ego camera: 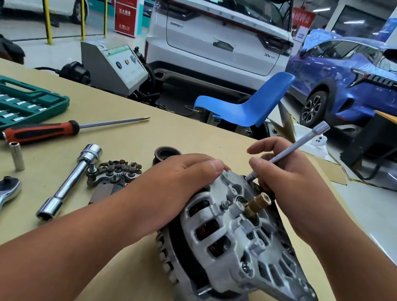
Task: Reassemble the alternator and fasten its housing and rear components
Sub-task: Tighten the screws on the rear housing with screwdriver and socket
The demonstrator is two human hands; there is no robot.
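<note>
Left hand (183, 174) steadies the alternator (238, 238), right hand (289, 174) sets an extension bar (293, 149) to it

Left palm lies over the housing's far side, fingers curled down around it. Right hand pinches the slim extension bar between thumb and fingers. The bar leans up and away to the right, its lower tip touching the housing's far edge, just beside the left thumb. The alternator rests tilted on the table (123, 268), its brass-coloured shaft tip (258, 201) just below the right hand. Just beyond the left hand sits a dark pulley (166, 154); to its left lie a rectifier plate (114, 173), a ratchet (3, 190) and a screwdriver (48, 130)
</note>
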